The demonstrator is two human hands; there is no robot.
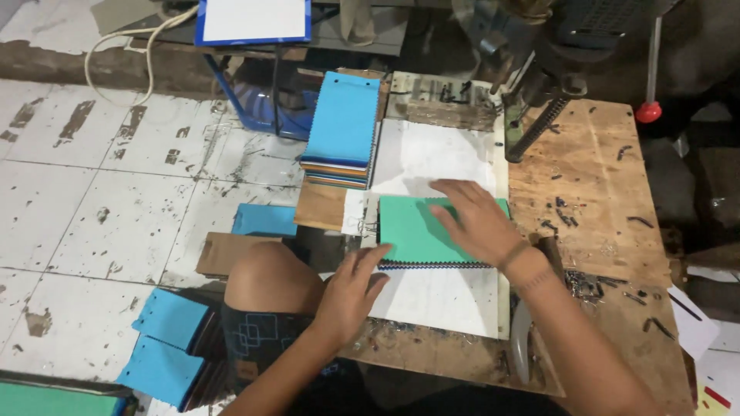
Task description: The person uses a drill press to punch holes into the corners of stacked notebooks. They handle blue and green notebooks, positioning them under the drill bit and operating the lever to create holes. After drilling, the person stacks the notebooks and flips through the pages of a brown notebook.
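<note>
A stack of fabric swatches with a teal green top sheet (408,227) lies on a white sheet (439,300) on the wooden workbench (601,200). My right hand (474,219) lies flat on the teal top sheet, fingers spread. My left hand (351,289) touches the stack's near left corner with its fingertips, palm down. A second stack of swatches with a bright blue top sheet (341,127) sits at the bench's far left edge.
A metal press machine (539,62) stands at the back of the bench. Dark metal scraps (574,216) litter the wood on the right. More blue swatch stacks (166,343) lie on the tiled floor at left, beside my knee (270,281). A blue-framed board (253,21) is at top.
</note>
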